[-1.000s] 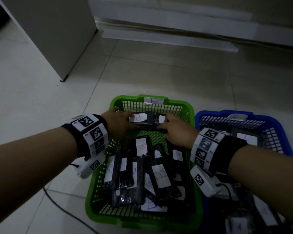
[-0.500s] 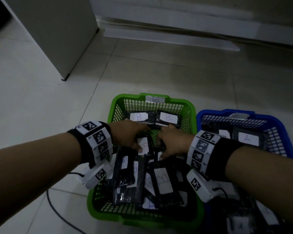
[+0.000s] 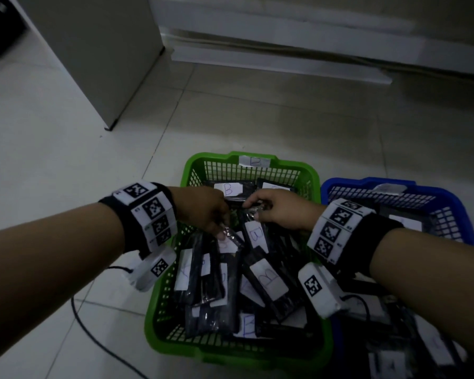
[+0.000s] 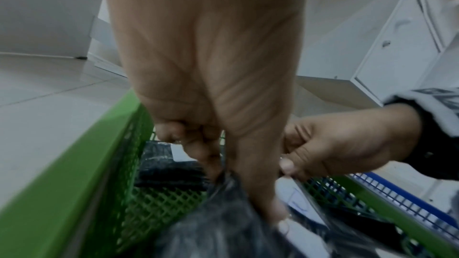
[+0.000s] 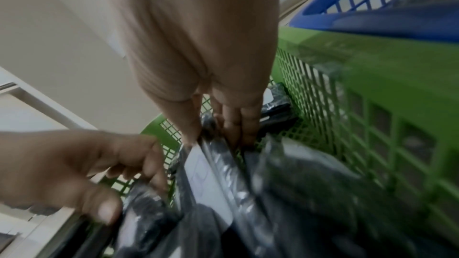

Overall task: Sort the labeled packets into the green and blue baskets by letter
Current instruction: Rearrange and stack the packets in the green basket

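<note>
fingers [image 3: 221, 234] of both hands pinch packets [image 3: 255, 233] in green basket [image 3: 192, 170].

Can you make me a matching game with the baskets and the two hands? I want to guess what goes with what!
Things:
1. green plastic mesh basket
2. blue plastic mesh basket
3. left hand
4. right hand

Clues:
a. pinches the top of a black packet with a white B label
b. has a paper tag marked B on its far rim
c. stands to the right of the other basket
d. pinches a crinkly black packet nearer the green basket's left side

Pairs: 1-b, 2-c, 3-d, 4-a
</note>
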The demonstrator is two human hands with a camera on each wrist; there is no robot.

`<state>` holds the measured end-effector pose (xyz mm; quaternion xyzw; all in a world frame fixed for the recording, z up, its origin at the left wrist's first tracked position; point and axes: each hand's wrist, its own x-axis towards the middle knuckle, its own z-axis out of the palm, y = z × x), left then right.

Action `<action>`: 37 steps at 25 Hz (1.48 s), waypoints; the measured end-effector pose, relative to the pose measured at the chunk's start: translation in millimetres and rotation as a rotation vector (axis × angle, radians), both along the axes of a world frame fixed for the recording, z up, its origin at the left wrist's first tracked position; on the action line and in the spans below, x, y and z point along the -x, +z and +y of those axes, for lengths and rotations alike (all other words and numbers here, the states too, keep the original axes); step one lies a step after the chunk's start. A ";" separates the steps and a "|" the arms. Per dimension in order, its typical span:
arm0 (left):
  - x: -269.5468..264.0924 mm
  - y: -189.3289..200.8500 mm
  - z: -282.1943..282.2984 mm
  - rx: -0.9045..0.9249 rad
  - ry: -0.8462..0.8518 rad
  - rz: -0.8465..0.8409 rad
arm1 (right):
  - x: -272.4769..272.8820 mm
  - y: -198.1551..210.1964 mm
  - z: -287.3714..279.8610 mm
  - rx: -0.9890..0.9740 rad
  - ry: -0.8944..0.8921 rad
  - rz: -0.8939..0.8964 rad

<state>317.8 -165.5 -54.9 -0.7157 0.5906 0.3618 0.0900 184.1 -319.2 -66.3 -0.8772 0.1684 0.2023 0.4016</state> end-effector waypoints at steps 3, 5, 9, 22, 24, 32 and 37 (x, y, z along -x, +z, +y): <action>-6.3 0.8 3.8 0.021 -0.031 -0.127 | -1.9 -3.9 1.3 0.059 0.069 0.144; -17.0 4.7 6.3 0.080 0.079 -0.202 | -4.0 -6.8 3.0 0.110 0.009 0.118; -30.3 9.6 9.4 0.166 0.178 -0.318 | -13.9 -11.5 14.9 0.112 -0.055 -0.049; -26.0 5.0 25.0 0.222 0.254 -0.204 | -21.1 -6.9 35.1 0.103 0.220 0.208; -27.5 6.1 28.1 0.220 0.254 -0.144 | -20.7 -6.0 36.7 0.190 0.301 0.190; -23.1 1.4 25.3 0.245 0.213 -0.231 | -26.4 -17.5 42.6 0.273 -0.102 -0.037; -28.2 4.7 19.6 0.270 0.237 -0.237 | -26.6 -14.9 44.8 0.162 0.057 0.276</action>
